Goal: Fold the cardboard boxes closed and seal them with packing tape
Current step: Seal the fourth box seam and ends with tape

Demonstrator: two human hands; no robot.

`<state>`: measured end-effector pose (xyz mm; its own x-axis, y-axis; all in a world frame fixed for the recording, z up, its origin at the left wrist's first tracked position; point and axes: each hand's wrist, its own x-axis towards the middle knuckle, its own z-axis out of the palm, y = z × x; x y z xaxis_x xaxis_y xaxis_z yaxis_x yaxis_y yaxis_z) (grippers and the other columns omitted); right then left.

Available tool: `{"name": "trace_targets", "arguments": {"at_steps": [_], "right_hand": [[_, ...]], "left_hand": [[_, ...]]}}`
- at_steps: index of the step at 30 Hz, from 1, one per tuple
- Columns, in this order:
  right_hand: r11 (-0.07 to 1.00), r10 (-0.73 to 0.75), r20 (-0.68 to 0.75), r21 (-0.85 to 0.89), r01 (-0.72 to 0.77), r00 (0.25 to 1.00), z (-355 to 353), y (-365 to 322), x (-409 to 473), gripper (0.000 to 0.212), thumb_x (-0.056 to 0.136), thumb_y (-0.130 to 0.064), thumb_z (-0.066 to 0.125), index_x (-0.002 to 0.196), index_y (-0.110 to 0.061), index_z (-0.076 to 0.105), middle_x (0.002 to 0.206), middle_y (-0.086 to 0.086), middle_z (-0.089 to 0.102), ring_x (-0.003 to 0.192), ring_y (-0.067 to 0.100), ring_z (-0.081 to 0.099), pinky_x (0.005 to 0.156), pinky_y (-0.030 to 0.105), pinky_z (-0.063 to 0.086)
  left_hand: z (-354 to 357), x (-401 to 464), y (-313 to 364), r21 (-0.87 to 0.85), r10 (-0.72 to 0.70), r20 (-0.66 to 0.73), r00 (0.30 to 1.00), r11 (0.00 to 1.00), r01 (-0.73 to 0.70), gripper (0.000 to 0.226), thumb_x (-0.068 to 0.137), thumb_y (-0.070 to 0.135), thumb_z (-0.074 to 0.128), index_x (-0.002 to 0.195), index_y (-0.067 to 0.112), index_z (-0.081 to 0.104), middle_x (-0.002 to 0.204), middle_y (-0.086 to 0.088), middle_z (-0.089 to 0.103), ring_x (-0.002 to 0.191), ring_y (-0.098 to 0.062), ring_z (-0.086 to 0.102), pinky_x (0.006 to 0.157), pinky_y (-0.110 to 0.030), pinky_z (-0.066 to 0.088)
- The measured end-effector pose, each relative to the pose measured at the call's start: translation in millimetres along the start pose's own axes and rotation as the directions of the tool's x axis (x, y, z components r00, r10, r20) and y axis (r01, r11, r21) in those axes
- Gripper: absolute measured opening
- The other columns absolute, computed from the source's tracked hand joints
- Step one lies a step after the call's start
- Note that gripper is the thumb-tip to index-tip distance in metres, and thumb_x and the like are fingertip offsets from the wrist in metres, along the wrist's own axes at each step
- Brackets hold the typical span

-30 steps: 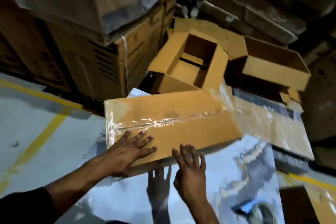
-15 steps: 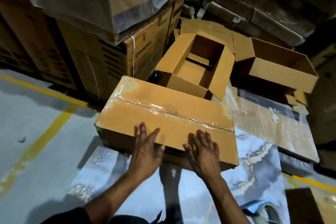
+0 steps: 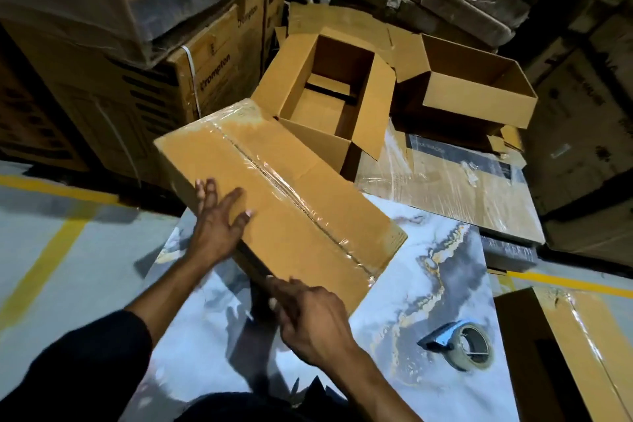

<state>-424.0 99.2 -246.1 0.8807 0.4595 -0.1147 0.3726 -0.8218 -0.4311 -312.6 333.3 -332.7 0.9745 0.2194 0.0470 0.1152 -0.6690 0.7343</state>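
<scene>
A: Left hand (image 3: pixel 219 226) flat, fingers straight, pressing the taped box (image 3: pixel 281 212) at 12 o'clock on the marbled sheet (image 3: pixel 428 284), probably to steady it?

B: Yep. Right hand (image 3: pixel 308 322) at the near edge, grip blurred, can't tell. Tape dispenser (image 3: pixel 466 344) parked at 4 o'clock, handy for the open boxes (image 3: pixel 329 92).

Both arms reach forward from the bottom of the view, forearms bare. The left arm comes in from the lower left, a dark sleeve pushed up near the elbow, and the left hand (image 3: pixel 219 219) lies palm down with straight, spread fingers — flat on the top of the box (image 3: pixel 274 202) near its left edge. The right arm runs up from the bottom centre. The right hand (image 3: pixel 308 322) sits nearer the body, back of the hand up, fingers extended and blurred, their tips against the box's near edge — apart from the left hand.
</scene>
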Motion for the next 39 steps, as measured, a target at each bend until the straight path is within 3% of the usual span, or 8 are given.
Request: {"name": "trace_targets", "arguments": {"at_steps": [5, 8, 11, 15, 24, 33, 37, 39], "right_hand": [[0.930, 0.149, -0.146, 0.356, -0.088, 0.978, -11.0, 43.4, 32.6, 0.040, 0.096, -0.054, 0.056, 0.131, -0.039, 0.068, 0.120, -0.017, 0.075, 0.107, 0.004, 0.071, 0.090, 0.031, 0.058], [0.968, 0.220, -0.340, 0.191, -0.161, 0.914, -37.6, 92.4, 60.4, 0.040, 0.098, -0.042, 0.061, 0.136, -0.029, 0.065, 0.137, -0.004, 0.068, 0.125, 0.021, 0.063, 0.102, 0.031, 0.049], [0.891, 0.428, -0.257, -0.038, -0.452, 0.866, -55.0, 148.9, 80.5, 0.061, 0.103, -0.051, 0.050, 0.155, -0.020, 0.043, 0.160, 0.010, 0.044, 0.149, 0.033, 0.037, 0.114, 0.048, 0.039], [0.869, 0.494, -0.175, 0.076, -0.488, 0.852, -55.0, 173.4, 66.3, 0.053, 0.103, -0.057, 0.044, 0.118, -0.009, 0.058, 0.106, 0.017, 0.068, 0.104, 0.040, 0.065, 0.078, 0.044, 0.051], [0.719, 0.685, -0.173, 0.317, -0.618, 0.708, -10.1, 138.4, -63.4, 0.050, 0.080, -0.076, 0.068, 0.110, -0.035, 0.066, 0.099, -0.011, 0.075, 0.092, 0.018, 0.072, 0.074, 0.036, 0.057], [0.735, 0.662, -0.230, 0.386, -0.557, 0.714, -31.9, 189.3, -107.1, 0.038, 0.086, -0.073, 0.065, 0.101, -0.038, 0.069, 0.090, -0.019, 0.073, 0.077, 0.006, 0.070, 0.069, 0.035, 0.059], [0.751, 0.606, -0.096, 0.397, -0.528, 0.790, -58.2, 264.2, -113.4, 0.017, 0.101, -0.029, 0.064, 0.115, -0.027, 0.074, 0.103, -0.001, 0.077, 0.080, 0.020, 0.076, 0.071, 0.039, 0.062], [0.813, 0.569, -0.051, 0.183, -0.553, 0.820, -65.0, 305.3, -118.9, 0.042, 0.091, -0.006, 0.062, 0.128, -0.025, 0.070, 0.123, 0.003, 0.074, 0.107, 0.024, 0.071, 0.080, 0.035, 0.058]], "left_hand": [[-11.9, 0.0, 25.0, -0.247, -0.270, -0.055, 0.961, 0.937, 0.249, 0.088, 0.098, 0.026, 0.073, 0.167, 0.024, 0.020, 0.175, -0.018, 0.000, 0.162, -0.033, 0.001, 0.128, -0.047, 0.016], [16.1, -61.0, 45.1, -0.470, -0.335, -0.004, 0.942, 0.832, 0.294, 0.101, 0.094, 0.026, 0.078, 0.168, 0.032, 0.009, 0.174, -0.006, 0.016, 0.159, -0.029, 0.019, 0.128, -0.047, 0.024], [49.0, -111.6, 71.6, -0.654, -0.415, 0.205, 0.886, 0.616, 0.439, 0.105, 0.092, 0.030, 0.082, 0.164, 0.047, 0.007, 0.168, 0.006, 0.034, 0.150, -0.025, 0.040, 0.123, -0.053, 0.035], [58.1, -116.3, 83.3, -0.681, -0.424, 0.280, 0.861, 0.544, 0.489, 0.100, 0.092, 0.032, 0.082, 0.166, 0.038, 0.014, 0.160, 0.005, 0.045, 0.143, -0.025, 0.048, 0.121, -0.050, 0.038], [14.5, -95.1, 70.9, -0.566, -0.270, 0.271, 0.924, 0.731, 0.380, 0.058, 0.098, 0.036, 0.073, 0.148, 0.046, 0.045, 0.137, 0.011, 0.064, 0.123, -0.016, 0.062, 0.102, -0.040, 0.050], [84.5, -108.5, 119.6, -0.322, -0.298, 0.239, 0.924, 0.874, 0.365, 0.096, 0.096, 0.057, 0.068, 0.167, 0.038, 0.007, 0.170, 0.003, 0.031, 0.153, -0.027, 0.035, 0.121, -0.051, 0.036], [106.3, -121.4, 150.8, 0.139, -0.202, 0.083, 0.976, 0.972, 0.189, 0.105, 0.098, 0.067, 0.053, 0.165, 0.028, -0.018, 0.176, -0.011, -0.007, 0.162, -0.029, -0.009, 0.124, -0.065, 0.001], [114.3, -122.9, 160.3, 0.328, -0.026, 0.052, 0.998, 0.945, 0.008, 0.094, 0.099, 0.072, 0.039, 0.168, 0.027, -0.006, 0.176, -0.013, -0.006, 0.161, -0.028, -0.017, 0.123, -0.065, -0.009]]}}
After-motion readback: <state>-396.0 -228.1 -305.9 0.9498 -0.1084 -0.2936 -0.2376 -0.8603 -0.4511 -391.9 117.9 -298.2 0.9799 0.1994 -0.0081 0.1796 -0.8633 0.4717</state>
